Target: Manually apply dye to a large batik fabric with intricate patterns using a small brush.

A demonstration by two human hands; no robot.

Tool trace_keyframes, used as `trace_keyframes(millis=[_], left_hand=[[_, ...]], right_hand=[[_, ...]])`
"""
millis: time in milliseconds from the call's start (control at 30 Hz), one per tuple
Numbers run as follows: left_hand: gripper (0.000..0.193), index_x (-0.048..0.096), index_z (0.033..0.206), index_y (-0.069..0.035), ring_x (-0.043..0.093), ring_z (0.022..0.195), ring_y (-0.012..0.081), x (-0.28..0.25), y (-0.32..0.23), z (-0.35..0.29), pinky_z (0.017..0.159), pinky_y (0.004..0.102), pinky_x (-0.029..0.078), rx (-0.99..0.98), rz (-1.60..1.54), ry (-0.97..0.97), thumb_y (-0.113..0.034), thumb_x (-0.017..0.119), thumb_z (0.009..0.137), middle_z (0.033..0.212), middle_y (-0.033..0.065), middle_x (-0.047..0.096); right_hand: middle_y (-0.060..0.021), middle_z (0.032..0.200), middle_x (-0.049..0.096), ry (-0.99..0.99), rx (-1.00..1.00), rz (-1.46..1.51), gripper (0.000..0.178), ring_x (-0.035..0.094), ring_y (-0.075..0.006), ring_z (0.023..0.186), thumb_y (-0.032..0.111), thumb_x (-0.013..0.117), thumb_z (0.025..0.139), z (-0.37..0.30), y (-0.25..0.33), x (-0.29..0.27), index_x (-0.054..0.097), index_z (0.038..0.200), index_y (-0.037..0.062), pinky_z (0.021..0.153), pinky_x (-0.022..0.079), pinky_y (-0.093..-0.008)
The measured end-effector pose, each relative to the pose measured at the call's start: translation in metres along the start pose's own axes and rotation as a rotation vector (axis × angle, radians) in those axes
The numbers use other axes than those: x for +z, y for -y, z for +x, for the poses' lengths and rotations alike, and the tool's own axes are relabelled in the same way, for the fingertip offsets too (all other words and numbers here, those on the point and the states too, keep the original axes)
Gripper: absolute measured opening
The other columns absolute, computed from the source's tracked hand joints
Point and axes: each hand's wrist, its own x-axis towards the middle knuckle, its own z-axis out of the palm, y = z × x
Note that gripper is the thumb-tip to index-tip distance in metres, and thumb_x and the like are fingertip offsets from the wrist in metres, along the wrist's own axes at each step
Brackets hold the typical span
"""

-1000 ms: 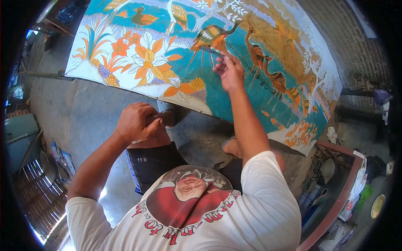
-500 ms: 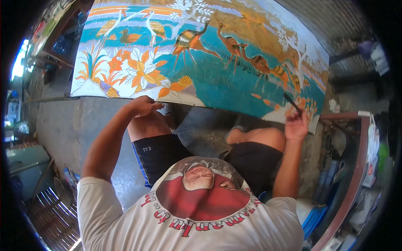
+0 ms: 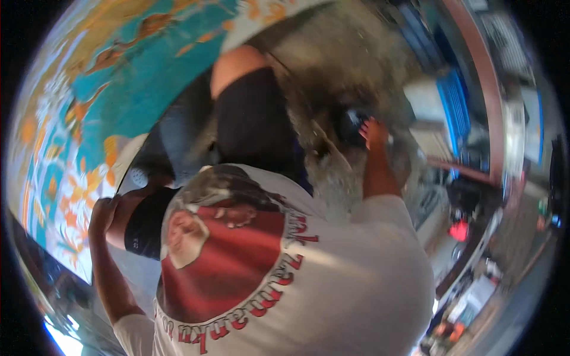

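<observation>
A large painted panel (image 3: 136, 101), teal with orange birds and flowers, fills the upper left, leaning by my knees. At its near edge, beside my knee, is my left hand (image 3: 103, 212); its fingers are blurred and partly hidden, so their grip is unclear. Out to the right, my right hand (image 3: 375, 133) is low beside a dark round container (image 3: 350, 121) near the floor. Its fingers are bent and drawn together at the container's side. The slim dark brush seen in it earlier cannot be made out against the dark container.
A blue plastic crate or basket (image 3: 454, 113) stands right of my right hand, with a pale box-like thing (image 3: 428, 101) next to it. A reddish-brown frame bar (image 3: 488, 83) runs along the right side. Assorted clutter (image 3: 469, 296) lies at the lower right.
My view has swung to the right, so the panel now appears at the left. My right hand has moved from the panel down to the dark container. My left hand stays at the panel's edge.
</observation>
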Motion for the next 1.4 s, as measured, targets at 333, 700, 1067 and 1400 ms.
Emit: trace_keyframes(millis=[333, 700, 1067, 1400], left_hand=[[0.055, 0.07, 0.091, 0.007, 0.067, 0.087, 0.0453, -0.015, -0.039, 0.024, 0.08, 0.05, 0.048, 0.017, 0.006, -0.03, -0.045, 0.053, 0.1, 0.088, 0.0301, 0.069], [0.05, 0.075, 0.108, -0.005, 0.068, 0.103, 0.0435, 0.027, -0.034, -0.012, 0.091, 0.0501, 0.053, -0.107, -0.191, -0.367, -0.049, 0.064, 0.088, 0.11, 0.0226, 0.072], [0.048, 0.073, 0.112, -0.008, 0.061, 0.119, 0.0361, 0.027, -0.063, -0.058, 0.105, 0.0508, 0.044, -0.017, -0.208, -0.735, -0.046, 0.066, 0.083, 0.121, 0.0141, 0.07], [0.04, 0.072, 0.098, -0.001, 0.068, 0.098, 0.0405, 0.019, -0.029, -0.055, 0.091, 0.047, 0.053, 0.031, -0.524, -0.765, -0.037, 0.068, 0.08, 0.103, 0.0197, 0.073]], right_hand=[[-0.0117, 0.121, 0.065, -0.158, 0.174, 0.31, 0.034, 0.066, -0.0276, 0.092, 0.02, 0.058, 0.103, 0.015, -0.153, -0.023, 0.06, 0.135, 0.0113, 0.077, 0.06, -0.0448], [-0.0096, 0.083, 0.062, 0.573, -0.085, 1.419, 0.03, 0.06, -0.0249, 0.078, 0.027, 0.049, 0.102, -0.017, 0.009, -0.092, 0.061, 0.091, 0.0018, 0.073, 0.052, -0.0395], [-0.0021, 0.082, 0.043, 1.151, -0.368, 1.174, 0.034, 0.043, -0.0167, 0.077, 0.022, 0.056, 0.102, -0.161, 0.422, 0.229, 0.058, 0.128, -0.0005, 0.072, 0.039, -0.032], [-0.0103, 0.091, 0.073, 1.415, -0.275, 0.525, 0.029, 0.068, -0.0183, 0.074, 0.023, 0.061, 0.101, -0.269, 0.453, 0.617, 0.067, 0.119, 0.0013, 0.071, 0.062, -0.0401]])
